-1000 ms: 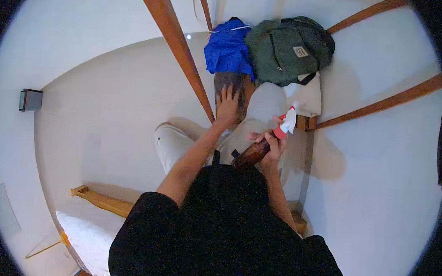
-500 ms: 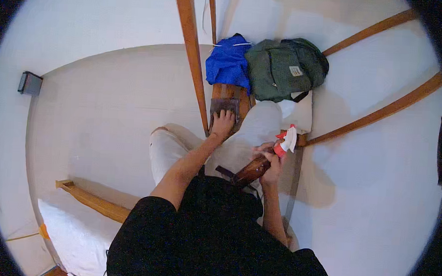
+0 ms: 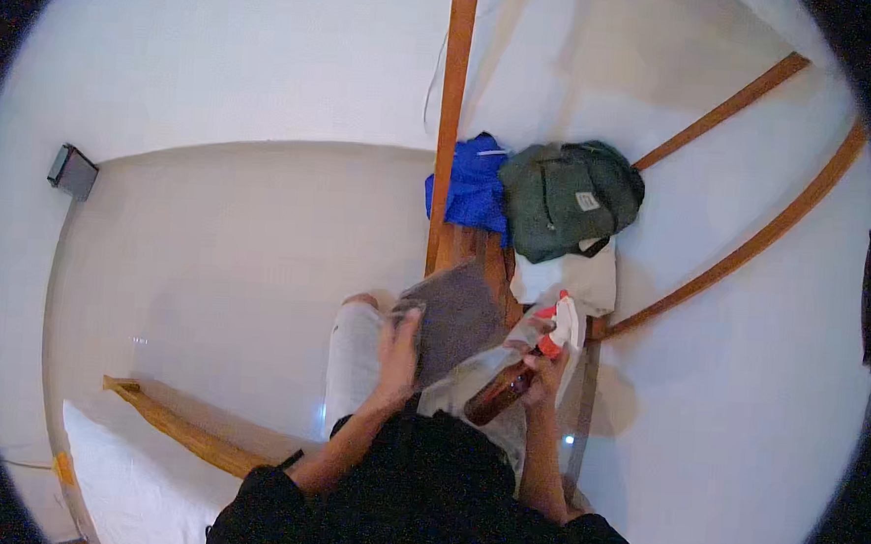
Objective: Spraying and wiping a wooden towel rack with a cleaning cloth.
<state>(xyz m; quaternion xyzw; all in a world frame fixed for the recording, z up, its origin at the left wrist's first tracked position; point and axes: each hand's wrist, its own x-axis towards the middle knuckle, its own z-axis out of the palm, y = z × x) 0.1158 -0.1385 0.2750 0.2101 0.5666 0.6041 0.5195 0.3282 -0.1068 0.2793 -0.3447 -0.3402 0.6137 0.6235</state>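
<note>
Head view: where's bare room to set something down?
Widest bare patch: the pale floor, bordered by the white wall, left leg and low wooden rail. A small wood patch shows between the blue bag and grey cloth. Crowded: around the green backpack and white bundle, and between left hand and spray bottle.

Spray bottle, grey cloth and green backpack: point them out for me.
Spray bottle (image 3: 501, 393), head view: brown body.
Grey cloth (image 3: 460, 321), head view: flat middle.
Green backpack (image 3: 565, 198), head view: front panel.

Dark-green backpack (image 3: 569, 198) beside blue fabric bundle (image 3: 479, 194); white cloth (image 3: 573, 281) against backpack. Far left, grey box (image 3: 72, 172). Lower left, wooden rail (image 3: 186, 431) along white sheet (image 3: 134, 473).
</note>
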